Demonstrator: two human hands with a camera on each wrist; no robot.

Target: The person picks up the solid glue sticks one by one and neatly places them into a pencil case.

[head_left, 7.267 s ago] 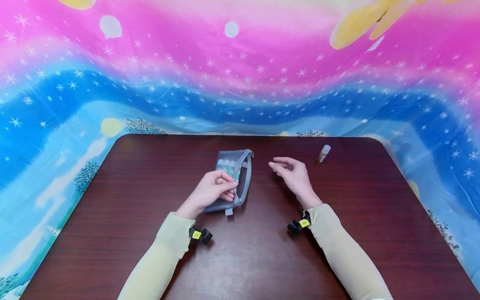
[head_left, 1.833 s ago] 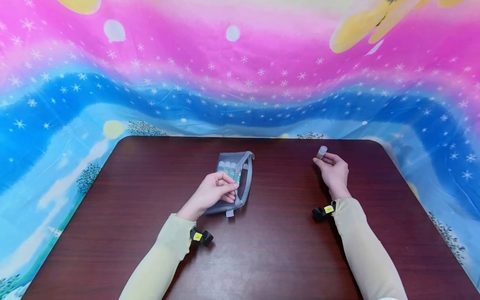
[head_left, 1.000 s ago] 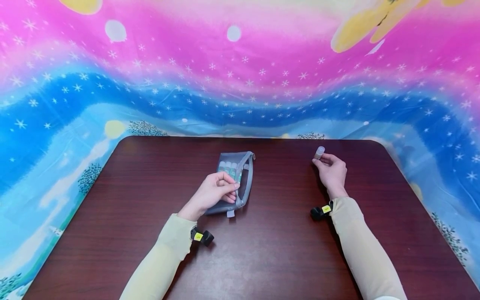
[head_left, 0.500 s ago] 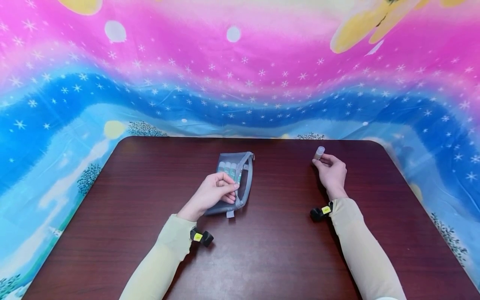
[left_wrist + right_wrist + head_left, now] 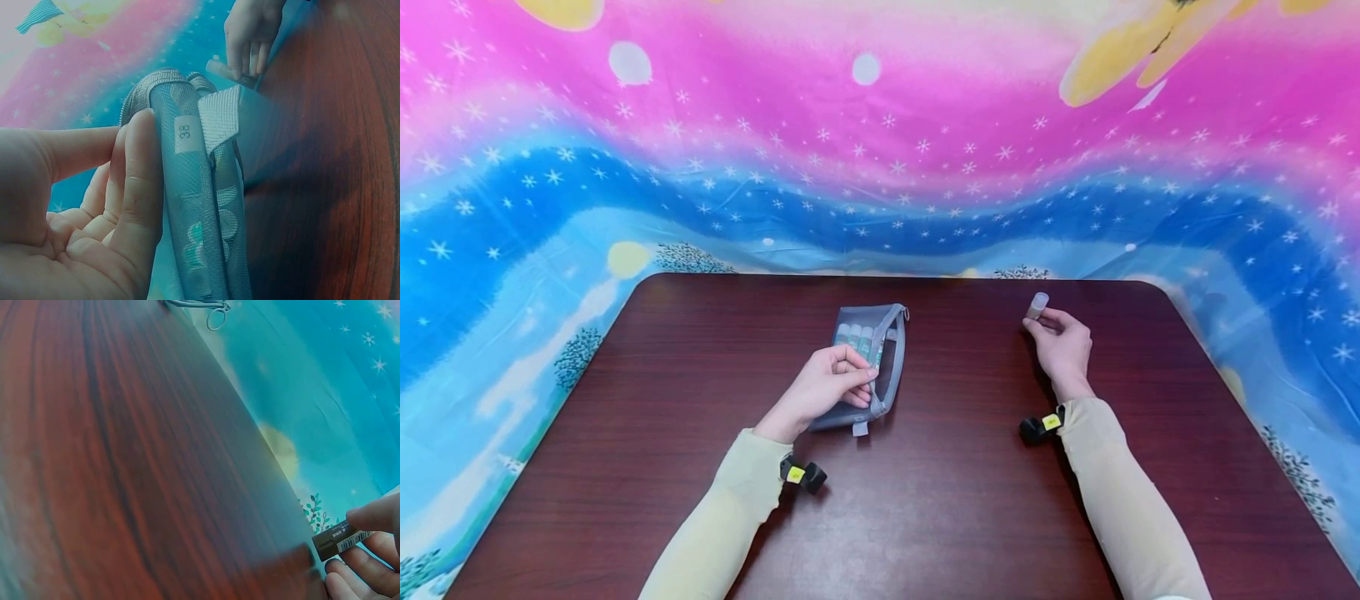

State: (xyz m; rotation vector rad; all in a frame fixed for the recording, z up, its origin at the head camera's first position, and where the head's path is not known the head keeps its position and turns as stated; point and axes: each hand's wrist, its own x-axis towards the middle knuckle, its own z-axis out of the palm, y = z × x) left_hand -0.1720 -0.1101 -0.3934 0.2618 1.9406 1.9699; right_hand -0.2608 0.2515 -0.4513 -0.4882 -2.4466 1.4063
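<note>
My left hand (image 5: 826,382) pinches the near edge of a grey mesh zip pouch (image 5: 891,367) between thumb and fingers, and the pouch's mouth gapes to the right. Several green-and-white sticks with pale caps (image 5: 854,335) show through its mesh. In the left wrist view a "38" tag (image 5: 184,134) sits on the pouch side. Farther right, my right hand (image 5: 1063,350) grips a glue stick (image 5: 1037,306) by its lower part, its translucent cap pointing up and away. Its brown base with a barcode (image 5: 340,540) shows in the right wrist view; whether it touches the table is unclear.
Everything is on a dark reddish-brown table (image 5: 940,500) with rounded far corners. Behind it hangs a pink and blue patterned cloth (image 5: 880,167). Black wrist cameras with yellow labels (image 5: 795,474) are strapped to both wrists.
Since the earliest frame, my right hand has moved right and taken hold of the glue stick that stood on the table. It has since shifted slightly left. My left hand keeps its pinch.
</note>
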